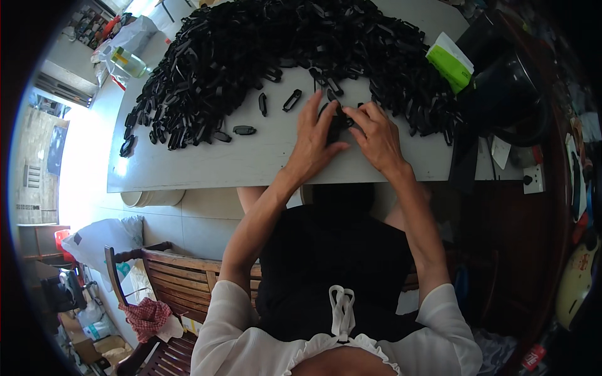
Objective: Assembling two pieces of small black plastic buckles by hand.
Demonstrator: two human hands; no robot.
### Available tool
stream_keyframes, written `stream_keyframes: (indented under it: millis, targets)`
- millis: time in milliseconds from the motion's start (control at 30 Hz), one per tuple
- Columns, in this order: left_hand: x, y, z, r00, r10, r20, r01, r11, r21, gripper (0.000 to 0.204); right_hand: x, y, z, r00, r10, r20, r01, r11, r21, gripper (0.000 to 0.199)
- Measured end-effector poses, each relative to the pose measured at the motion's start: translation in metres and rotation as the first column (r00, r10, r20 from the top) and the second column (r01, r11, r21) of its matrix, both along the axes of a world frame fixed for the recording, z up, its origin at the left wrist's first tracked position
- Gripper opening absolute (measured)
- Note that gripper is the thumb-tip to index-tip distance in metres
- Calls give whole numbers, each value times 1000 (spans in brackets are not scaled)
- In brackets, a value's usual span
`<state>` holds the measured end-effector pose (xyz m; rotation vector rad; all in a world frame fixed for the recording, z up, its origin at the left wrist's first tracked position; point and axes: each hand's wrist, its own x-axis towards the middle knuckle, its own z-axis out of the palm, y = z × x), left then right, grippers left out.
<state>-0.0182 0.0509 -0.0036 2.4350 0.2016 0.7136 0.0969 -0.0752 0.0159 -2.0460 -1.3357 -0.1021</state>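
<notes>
A large heap of small black oblong plastic pieces (213, 62) curves around the back and sides of the pale table (251, 160). My left hand (313, 136) is over the front middle, its fingers stretched and thumb spread, with dark pieces beside its fingertips. Facing it, my right hand (378, 136) has bent fingers; thumb and forefinger close around a black plastic piece (348, 121), mostly hidden by the fingers. Just beyond my hands lie several loose pieces. One frame-like piece (292, 100) rests left of my left fingertips, and another piece (244, 130) lies farther left.
A green-and-white packet (450, 62) leans by a black bulky object (511, 94) at the table's right. Beyond the left edge are a bottle (128, 62) and a plastic bag (128, 41). Below left stands a wooden slatted bench (179, 276) with a red checked cloth (147, 318).
</notes>
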Motion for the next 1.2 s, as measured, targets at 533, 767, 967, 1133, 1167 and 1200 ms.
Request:
stream_keyframes:
  millis: [533, 767, 967, 1133, 1167, 1200]
  targets:
    - [-48, -2, 13, 997, 70, -35, -68, 997, 41, 39, -9, -10, -3, 975, 5, -222, 30, 987, 155, 28]
    - [-44, -13, 8, 994, 110, 14, -111, 985, 135, 36, -16, -34, -10, 610, 220, -761, -33, 967, 252, 20]
    - [-40, -22, 5, 996, 83, 25, -87, 955, 283, 31, -24, -48, -3, 200, 366, -909, -57, 930, 362, 24]
    - [-46, -40, 3, 988, 66, 141, 102, 414, -905, 17, -29, -59, 5, -10, 441, -898, -6, 898, 441, 27]
    - [-48, -42, 7, 988, 65, 140, 101, 412, -906, 17, -31, -61, 8, -45, 452, -891, 18, 892, 452, 25]
    - [-49, -44, 15, 989, 26, 145, 139, 158, -978, 16, -32, -62, 9, -79, 463, -883, 42, 886, 462, 24]
